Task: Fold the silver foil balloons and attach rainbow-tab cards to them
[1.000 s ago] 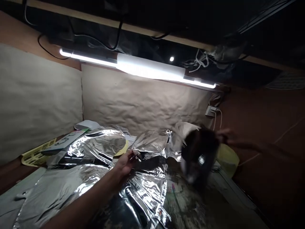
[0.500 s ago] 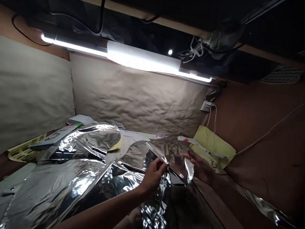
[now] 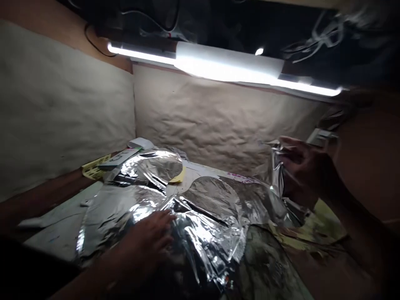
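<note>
Silver foil sheet (image 3: 203,233): spread over the worktop (image 3: 265,266), below and between the two hands; gentle handling is called for, since such thin film would probably crease under a hard pinch

Left hand (image 3: 150,237): blurred, fingers loosely extended over the near foil, nothing seen gripped; whether the foil is touched cannot be told; a light, flat palm would serve best to keep the layers from sliding

Foil surface: bright, wrinkled and mirror-like, with a rounded outline toward the back and a ruffled edge on the right; so much light is thrown back that finer marks cannot be made out

Right hand (image 3: 301,166): closed, with a crumpled foil piece (image 3: 276,171) pinched and held up above the right side; whether it is joined to the sheet cannot be told; if it is raised evenly, clear of the yellow sheet (image 3: 325,223) just below, snagging would likely be avoided

Round-ended foil (image 3: 162,166): laid farther back on the left, equally shiny, near a yellow slatted basket (image 3: 95,166)

Back wall (image 3: 200,116): creased in its pale covering, lit from above by a tube lamp (image 3: 228,68)
</note>
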### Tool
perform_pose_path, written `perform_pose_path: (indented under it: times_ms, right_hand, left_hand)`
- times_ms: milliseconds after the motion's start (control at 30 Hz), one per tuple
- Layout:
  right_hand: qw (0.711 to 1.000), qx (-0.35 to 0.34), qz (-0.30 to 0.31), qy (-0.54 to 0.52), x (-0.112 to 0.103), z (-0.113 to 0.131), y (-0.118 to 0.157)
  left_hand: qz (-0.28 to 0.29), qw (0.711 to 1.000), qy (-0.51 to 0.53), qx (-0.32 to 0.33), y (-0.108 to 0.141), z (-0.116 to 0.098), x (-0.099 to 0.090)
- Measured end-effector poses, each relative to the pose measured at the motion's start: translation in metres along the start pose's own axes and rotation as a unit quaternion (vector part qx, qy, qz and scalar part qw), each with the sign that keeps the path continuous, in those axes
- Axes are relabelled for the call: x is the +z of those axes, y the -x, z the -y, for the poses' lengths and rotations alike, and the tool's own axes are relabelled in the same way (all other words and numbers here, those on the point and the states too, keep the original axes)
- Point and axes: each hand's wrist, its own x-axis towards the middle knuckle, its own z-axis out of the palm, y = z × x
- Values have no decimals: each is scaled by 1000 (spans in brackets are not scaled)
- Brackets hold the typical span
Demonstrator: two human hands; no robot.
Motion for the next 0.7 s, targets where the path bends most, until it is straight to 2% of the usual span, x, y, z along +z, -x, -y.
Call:
perform_pose_path:
  times_ms: [33, 100, 167, 267, 333, 400, 467, 600, 700]
  right_hand:
    - [997, -43, 48, -41, 11, 27, 11]
    - [972, -138, 125, -140, 39, 83, 42]
    - [943, -213, 204, -152, 66, 137, 80]
    - [890, -283, 338, -114, 101, 203, 132]
    - [859, -300, 403, -93, 119, 232, 157]
    - [851, -302, 421, -88, 130, 247, 175]
    - [858, -305, 402, -100, 135, 248, 187]
    - [857, -342, 345, -172, 122, 227, 203]
    - [855, -377, 286, -211, 108, 206, 219]
  left_hand:
    - [-8, 999, -7, -46, 7, 4, -10]
    - [-30, 989, -22, -146, 20, 10, -28]
    - [-27, 977, -30, -212, 31, 14, -39]
    - [14, 972, -10, -235, 44, 23, -43]
    - [30, 971, 12, -239, 48, 29, -42]
    - [37, 970, 32, -240, 49, 34, -44]
    - [35, 969, 47, -241, 46, 36, -46]
    - [2, 978, 49, -203, 37, 35, -43]
    - [5, 987, 48, -156, 30, 30, -33]
